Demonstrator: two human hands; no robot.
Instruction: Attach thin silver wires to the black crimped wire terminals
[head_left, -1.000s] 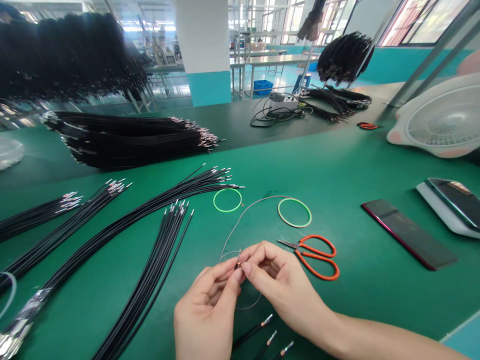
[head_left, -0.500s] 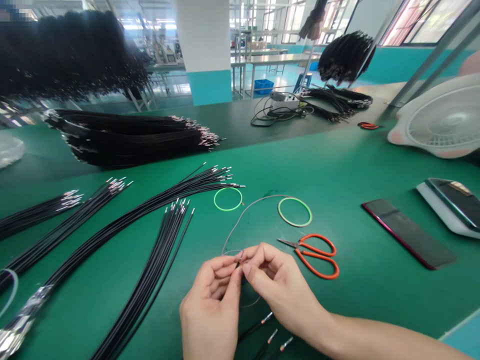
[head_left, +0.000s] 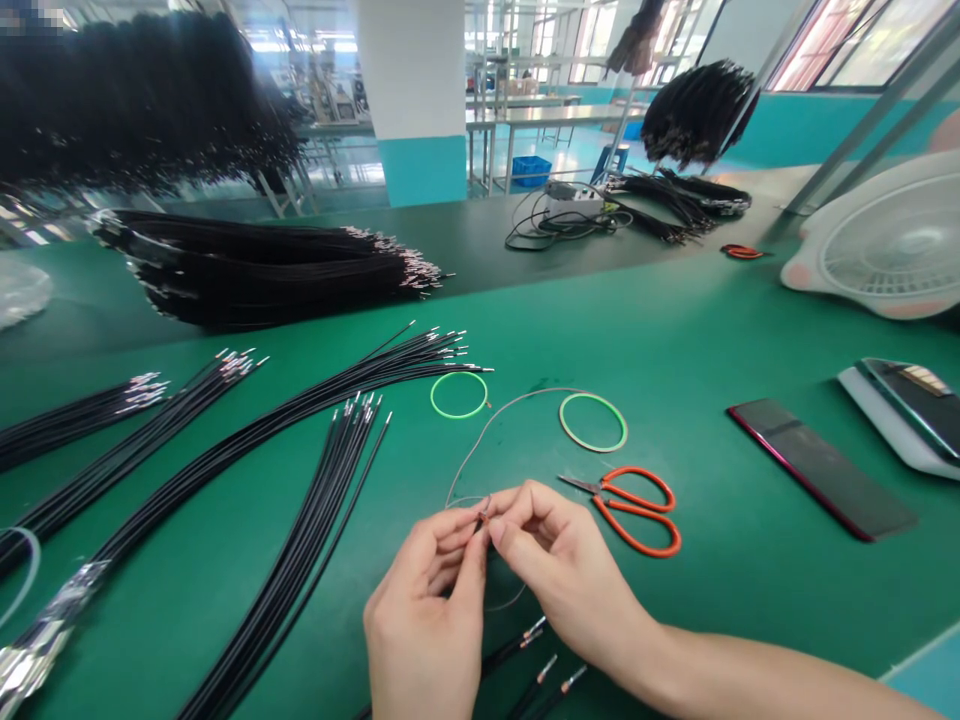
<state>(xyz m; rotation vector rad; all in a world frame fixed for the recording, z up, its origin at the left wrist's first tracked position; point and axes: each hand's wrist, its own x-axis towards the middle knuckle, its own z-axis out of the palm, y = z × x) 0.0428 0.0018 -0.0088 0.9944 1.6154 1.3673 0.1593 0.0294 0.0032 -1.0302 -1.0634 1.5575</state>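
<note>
Between the fingertips of my left hand (head_left: 431,605) is the end of a black cable (head_left: 480,522), pinched upright. My right hand (head_left: 559,565) is closed at the same spot, its thumb and forefinger pressed on a thin wire (head_left: 480,435) at the cable end. That wire curves away across the table and also loops below the fingers. Exactly how it meets the cable is hidden. Orange-handled scissors (head_left: 637,508) lie partly spread to the right of my hands. Several loose cable ends (head_left: 538,685) show under my right wrist.
Black cable bundles (head_left: 300,560) with bare metal tips cover the left side. Two green rings (head_left: 459,395) lie beyond my hands. At right are a dark phone (head_left: 817,468), a dark-topped device (head_left: 911,415) and a white fan (head_left: 892,235). A power strip (head_left: 574,202) sits farther back.
Both hands stay pinched together at the cable end, with only slight finger movement. The whole view has shifted a little; nothing on the table has moved.
</note>
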